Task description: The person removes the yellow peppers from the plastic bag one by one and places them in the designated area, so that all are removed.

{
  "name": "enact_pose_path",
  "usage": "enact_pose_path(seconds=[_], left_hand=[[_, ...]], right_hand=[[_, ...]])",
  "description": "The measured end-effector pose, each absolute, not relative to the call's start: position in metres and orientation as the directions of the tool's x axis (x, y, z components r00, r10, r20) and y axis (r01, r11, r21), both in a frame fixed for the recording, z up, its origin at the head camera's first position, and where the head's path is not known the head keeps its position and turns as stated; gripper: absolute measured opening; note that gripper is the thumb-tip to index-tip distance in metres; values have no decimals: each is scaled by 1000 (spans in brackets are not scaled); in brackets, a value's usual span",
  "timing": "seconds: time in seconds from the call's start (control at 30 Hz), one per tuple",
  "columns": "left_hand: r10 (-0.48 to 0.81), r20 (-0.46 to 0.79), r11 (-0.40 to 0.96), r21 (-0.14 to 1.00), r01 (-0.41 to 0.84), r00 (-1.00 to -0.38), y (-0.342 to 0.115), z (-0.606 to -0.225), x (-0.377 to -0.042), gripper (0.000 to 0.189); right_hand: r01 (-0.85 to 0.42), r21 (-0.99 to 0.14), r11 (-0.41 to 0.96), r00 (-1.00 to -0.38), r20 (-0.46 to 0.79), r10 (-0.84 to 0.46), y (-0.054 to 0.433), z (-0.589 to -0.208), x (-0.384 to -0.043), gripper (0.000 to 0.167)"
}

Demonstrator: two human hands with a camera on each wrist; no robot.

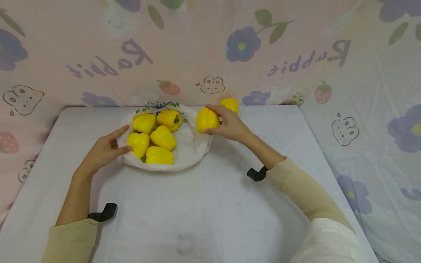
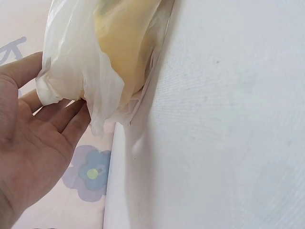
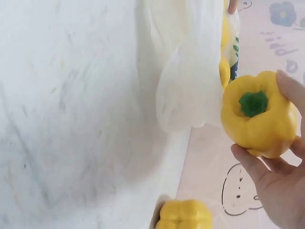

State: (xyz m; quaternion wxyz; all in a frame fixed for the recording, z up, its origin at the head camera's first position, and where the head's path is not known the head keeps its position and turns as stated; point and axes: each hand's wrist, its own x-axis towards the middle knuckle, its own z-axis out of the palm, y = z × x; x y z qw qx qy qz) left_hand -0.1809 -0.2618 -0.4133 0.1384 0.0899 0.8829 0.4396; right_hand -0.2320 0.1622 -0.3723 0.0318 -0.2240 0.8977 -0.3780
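A white plastic bag (image 1: pixel 184 160) lies wide open at the back of the table, with several yellow bell peppers (image 1: pixel 163 138) inside. My left hand (image 1: pixel 106 149) holds the bag's left rim, thumb and fingers on either side of the thin plastic. In the left wrist view, the left hand (image 2: pixel 35 129) shows the fingertips partly covered by the bag (image 2: pixel 66 62). Over the bag's right edge, my right hand (image 1: pixel 231 124) grips another yellow bell pepper (image 1: pixel 207 121). Its green stem end faces the right wrist camera, with the fingers (image 3: pixel 252 162) around its side.
One more yellow bell pepper (image 1: pixel 230 105) sits at the table's back edge, behind the right hand. The white table (image 1: pixel 197 212) meets a hanging cloth (image 1: pixel 190 44) printed with flowers and rabbits. Black wrist mounts (image 1: pixel 257 174) stick out from both sleeves.
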Motion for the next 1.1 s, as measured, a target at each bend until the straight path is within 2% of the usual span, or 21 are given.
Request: enact_pose_path(seconds=[0.6,0.87,1.1], left_hand=[[267,-179,593,805,15,-947,-259,-412,-180,81],[264,-179,590,807,12,-948,-260,-413,-179,80],[267,-174,581,814,14,-948,-260,-414,-179,80]], right_hand=[[-276,-715,643,-944,78,-319,207,-366,-238,83],[-270,-706,655,-951,90,-294,228,-362,-241,80],[-309,-706,637,-946,159,-283,244,-358,-245,80]])
